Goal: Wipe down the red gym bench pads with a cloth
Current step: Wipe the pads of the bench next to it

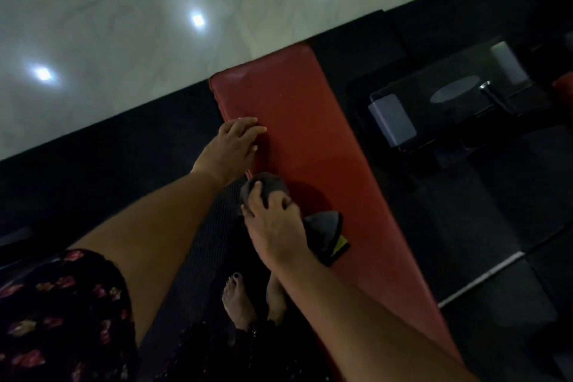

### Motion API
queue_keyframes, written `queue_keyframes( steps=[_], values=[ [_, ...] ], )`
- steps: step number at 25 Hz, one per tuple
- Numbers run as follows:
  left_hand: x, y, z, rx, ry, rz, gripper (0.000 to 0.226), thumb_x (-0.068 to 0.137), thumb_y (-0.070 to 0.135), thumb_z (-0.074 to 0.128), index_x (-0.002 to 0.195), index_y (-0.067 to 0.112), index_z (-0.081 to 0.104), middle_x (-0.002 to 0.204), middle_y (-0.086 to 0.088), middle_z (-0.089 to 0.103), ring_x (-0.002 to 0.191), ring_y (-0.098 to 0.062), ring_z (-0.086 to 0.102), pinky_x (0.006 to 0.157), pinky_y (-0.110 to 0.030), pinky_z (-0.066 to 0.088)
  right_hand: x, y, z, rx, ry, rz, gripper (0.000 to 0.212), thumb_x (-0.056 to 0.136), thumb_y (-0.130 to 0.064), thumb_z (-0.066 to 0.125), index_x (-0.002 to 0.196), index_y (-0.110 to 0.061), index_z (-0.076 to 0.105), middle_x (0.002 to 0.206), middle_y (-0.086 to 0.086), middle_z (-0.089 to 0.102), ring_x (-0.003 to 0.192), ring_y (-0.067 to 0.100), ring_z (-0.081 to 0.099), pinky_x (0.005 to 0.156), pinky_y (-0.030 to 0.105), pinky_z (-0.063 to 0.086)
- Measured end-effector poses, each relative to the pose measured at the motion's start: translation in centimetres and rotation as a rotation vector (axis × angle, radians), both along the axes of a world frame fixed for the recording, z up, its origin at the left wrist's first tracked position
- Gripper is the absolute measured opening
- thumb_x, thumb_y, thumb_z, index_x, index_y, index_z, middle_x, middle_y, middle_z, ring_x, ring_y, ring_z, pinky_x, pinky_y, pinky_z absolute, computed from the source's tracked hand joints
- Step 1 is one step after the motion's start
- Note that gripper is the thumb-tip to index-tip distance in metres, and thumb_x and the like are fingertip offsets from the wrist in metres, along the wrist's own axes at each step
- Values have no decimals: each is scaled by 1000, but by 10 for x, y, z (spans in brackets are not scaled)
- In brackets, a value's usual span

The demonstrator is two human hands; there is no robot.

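One grey cloth (325,226) sits clutched under right fingers (273,199) on red pad (297,121); left fingers (248,130) lie flat.

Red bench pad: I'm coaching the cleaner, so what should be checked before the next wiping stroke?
1. The right hand grips the cloth: ok.
2. The cloth lies on the red bench pad: ok.
3. The left hand rests flat on the pad's edge: ok.
4. The left hand is out of the cloth's likely path along that edge: not ok.
5. Pad beyond the hands free of objects: ok.
6. Cloth damp enough: cannot tell.
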State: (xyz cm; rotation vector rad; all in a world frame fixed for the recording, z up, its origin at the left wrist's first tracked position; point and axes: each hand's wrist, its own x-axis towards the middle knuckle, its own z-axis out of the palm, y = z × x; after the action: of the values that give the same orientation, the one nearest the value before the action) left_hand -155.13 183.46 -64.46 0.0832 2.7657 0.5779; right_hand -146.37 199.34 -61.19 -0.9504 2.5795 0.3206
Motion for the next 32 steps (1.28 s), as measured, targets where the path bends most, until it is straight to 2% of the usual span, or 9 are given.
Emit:
queue_keyframes(
  steps=[3,6,9,13,16,19,23,27,32],
  values=[
    [-8,2,7,54,7,136,48,103,24,40,150,23,32,154,-1,27,139,-31,26,108,-46,38,-46,13,5,-71,25,-51,43,98,-26,43,141,-30,45,154,10,27,112,38,47,72,41,50],
    [-10,0,6,-8,4,68,49,102,27,43,150,21,33,154,-3,28,141,-30,23,108,-46,37,-106,67,10,-38,-25,-338,49,101,-25,38,146,-42,31,159,5,11,127,37,33,88,45,45],
    [-10,-3,-1,-43,-7,-7,49,100,28,47,148,17,39,154,-7,32,143,-32,22,112,-49,34,-137,117,16,89,17,-453,53,100,-26,41,148,-46,26,155,3,16,121,34,36,87,46,47],
    [-13,0,-2,33,38,101,45,98,24,52,142,19,48,147,-3,42,137,-29,30,109,-45,35,-155,109,14,70,0,-582,53,99,-30,46,147,-43,30,152,4,21,123,34,34,86,45,48],
    [-17,-12,-3,48,52,138,46,98,23,53,143,19,45,148,-3,40,137,-29,29,110,-43,33,-135,58,10,39,9,-428,53,100,-26,43,149,-38,27,157,9,12,124,37,34,85,44,47],
    [-21,-27,-5,53,25,161,46,97,23,54,143,16,47,150,-6,37,137,-33,28,110,-49,33,-83,0,7,-15,32,-155,50,99,-22,42,148,-24,33,155,18,18,116,42,43,74,42,49],
    [-37,-34,-8,57,96,168,36,98,17,52,133,14,56,134,-13,54,121,-38,45,105,-48,39,-54,-41,0,-20,-20,106,49,99,-25,44,146,-9,37,151,20,26,105,43,48,64,42,52],
    [-45,-37,-10,40,95,108,37,99,20,51,134,14,56,139,-12,50,129,-37,39,108,-50,38,-128,-8,9,-95,-42,-71,43,102,-29,36,145,-29,39,157,13,17,120,39,39,81,43,47],
    [-34,-21,-15,116,53,193,44,99,21,49,143,15,46,153,-6,33,145,-29,18,114,-46,27,-189,74,9,84,72,-194,53,102,-24,37,150,-41,24,158,9,11,119,36,37,81,41,47]
  ],
)
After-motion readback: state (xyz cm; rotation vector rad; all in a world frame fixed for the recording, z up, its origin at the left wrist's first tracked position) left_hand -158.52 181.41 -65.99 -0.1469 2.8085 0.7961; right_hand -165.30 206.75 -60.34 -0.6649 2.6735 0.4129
